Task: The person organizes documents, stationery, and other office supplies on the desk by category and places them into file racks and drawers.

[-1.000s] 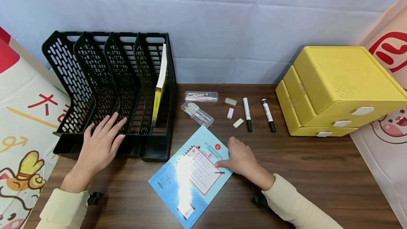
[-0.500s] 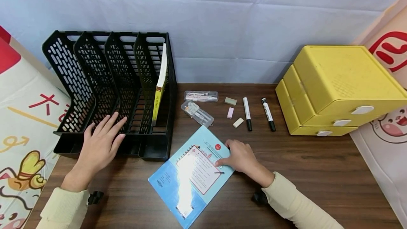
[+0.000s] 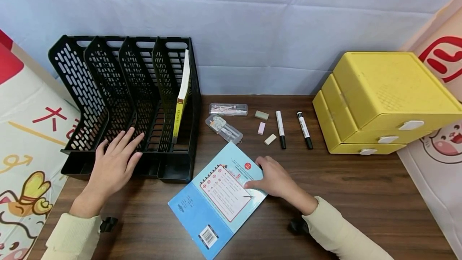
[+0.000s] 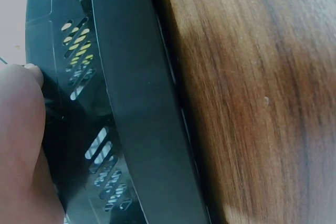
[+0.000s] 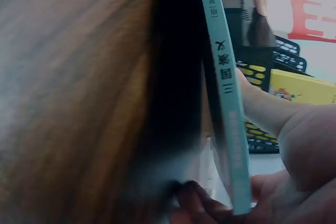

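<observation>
A light blue book [image 3: 216,200] lies askew on the wooden table [image 3: 361,196] in front of me. My right hand [image 3: 274,177] pinches its right edge, thumb on the cover. In the right wrist view the book's spine [image 5: 223,77] stands raised off the wood, with my thumb [image 5: 262,108] on one face and my fingertips [image 5: 194,198] under the other. My left hand [image 3: 113,163] rests flat, fingers straight, on the low front of a black slotted file rack [image 3: 108,75]; the left wrist view shows the hand [image 4: 21,145] against the rack's rim [image 4: 142,114]. A yellow-spined book [image 3: 180,103] stands in the rightmost slot.
Behind the blue book lie two clear plastic cases [image 3: 228,109], three small erasers [image 3: 261,115] and two black-capped markers [image 3: 280,128]. A yellow drawer unit [image 3: 382,99] stands at the right. Printed cloth hangs off both table sides.
My right hand has worked under the blue book's right edge and tilted it up slightly; the glare on its cover is gone. The left hand has not moved.
</observation>
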Demonstrator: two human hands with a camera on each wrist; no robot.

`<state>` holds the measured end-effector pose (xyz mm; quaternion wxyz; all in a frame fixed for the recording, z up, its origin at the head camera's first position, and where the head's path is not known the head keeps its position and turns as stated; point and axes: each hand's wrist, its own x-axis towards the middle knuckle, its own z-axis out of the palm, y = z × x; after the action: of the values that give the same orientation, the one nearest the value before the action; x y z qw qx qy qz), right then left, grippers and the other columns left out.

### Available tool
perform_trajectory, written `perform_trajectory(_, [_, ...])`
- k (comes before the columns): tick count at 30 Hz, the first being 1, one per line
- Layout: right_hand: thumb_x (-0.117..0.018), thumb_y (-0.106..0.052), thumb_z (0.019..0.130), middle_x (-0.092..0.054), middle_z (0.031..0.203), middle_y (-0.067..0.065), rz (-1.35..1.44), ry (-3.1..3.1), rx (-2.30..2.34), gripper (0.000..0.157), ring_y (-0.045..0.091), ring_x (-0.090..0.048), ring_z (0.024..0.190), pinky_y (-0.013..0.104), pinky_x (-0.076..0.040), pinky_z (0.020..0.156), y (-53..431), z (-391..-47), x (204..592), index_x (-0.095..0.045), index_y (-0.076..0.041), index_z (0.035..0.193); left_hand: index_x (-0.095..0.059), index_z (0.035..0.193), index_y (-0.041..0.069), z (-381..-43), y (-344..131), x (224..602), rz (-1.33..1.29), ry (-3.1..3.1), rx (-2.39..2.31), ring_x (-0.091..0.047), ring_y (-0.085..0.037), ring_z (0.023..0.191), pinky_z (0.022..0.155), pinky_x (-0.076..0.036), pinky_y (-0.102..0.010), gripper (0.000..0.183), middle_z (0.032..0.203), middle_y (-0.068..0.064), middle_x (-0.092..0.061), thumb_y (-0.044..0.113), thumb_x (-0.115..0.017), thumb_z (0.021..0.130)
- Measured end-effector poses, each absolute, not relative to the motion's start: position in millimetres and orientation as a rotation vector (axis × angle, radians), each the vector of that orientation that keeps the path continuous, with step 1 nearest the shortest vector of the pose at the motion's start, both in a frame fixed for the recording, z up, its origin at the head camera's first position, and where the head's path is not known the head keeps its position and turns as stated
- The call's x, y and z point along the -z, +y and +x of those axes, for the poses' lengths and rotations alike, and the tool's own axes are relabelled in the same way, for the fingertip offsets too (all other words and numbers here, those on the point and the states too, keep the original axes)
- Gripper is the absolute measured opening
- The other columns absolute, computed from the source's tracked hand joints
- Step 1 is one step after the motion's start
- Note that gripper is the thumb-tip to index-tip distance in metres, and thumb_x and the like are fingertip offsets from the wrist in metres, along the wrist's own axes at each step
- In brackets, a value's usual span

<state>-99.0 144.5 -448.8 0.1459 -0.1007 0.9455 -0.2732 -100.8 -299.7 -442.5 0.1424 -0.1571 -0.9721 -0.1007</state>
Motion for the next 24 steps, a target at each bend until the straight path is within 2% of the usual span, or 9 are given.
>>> perform_trajectory(5, [-0.089, -0.029, 0.079, -0.060, 0.080, 0.000, -0.294, 2.611, 0.930, 0.047, 0.015, -0.053, 0.067, 0.032, -0.045, 0.063, 148, -100, 440, -0.057, -0.007, 0.104, -0.042, 0.157, 0.022, -101, -300, 443, -0.453, -2.812, 0.286, -0.034, -0.038, 0.147, 0.110, -0.018, -0.073, 0.051, 0.163, -0.014, -0.036, 0.033, -0.049, 0.108])
perform_trajectory(10, [-0.085, -0.021, 0.085, -0.064, 0.084, 0.001, -0.312, 2.511, 1.065, 0.043, 0.014, -0.056, 0.066, 0.031, -0.044, 0.061, 157, -101, 436, -0.053, -0.005, 0.110, -0.042, 0.157, 0.022, -101, -300, 443, -0.453, -2.816, 0.286, -0.034, -0.037, 0.147, 0.110, -0.018, -0.072, 0.051, 0.163, -0.013, -0.035, 0.033, -0.049, 0.108])
perform_trajectory(19, [-0.075, -0.008, 0.091, -0.072, 0.097, 0.003, -0.402, 2.328, 1.279, 0.038, 0.016, -0.067, 0.077, 0.033, -0.049, 0.077, 172, -104, 423, -0.052, 0.000, 0.120, -0.043, 0.156, 0.022, -102, -300, 443, -0.449, -2.815, 0.294, -0.033, -0.037, 0.148, 0.110, -0.018, -0.072, 0.051, 0.163, -0.012, -0.035, 0.034, -0.050, 0.107])
perform_trajectory(24, [-0.070, -0.002, 0.094, -0.073, 0.105, 0.012, -0.400, 2.209, 1.431, 0.038, 0.022, -0.072, 0.081, 0.031, -0.054, 0.076, 180, -107, 415, -0.049, 0.003, 0.125, -0.043, 0.156, 0.022, -101, -300, 442, -0.446, -2.820, 0.294, -0.033, -0.037, 0.147, 0.110, -0.019, -0.072, 0.051, 0.164, -0.012, -0.034, 0.033, -0.051, 0.107])
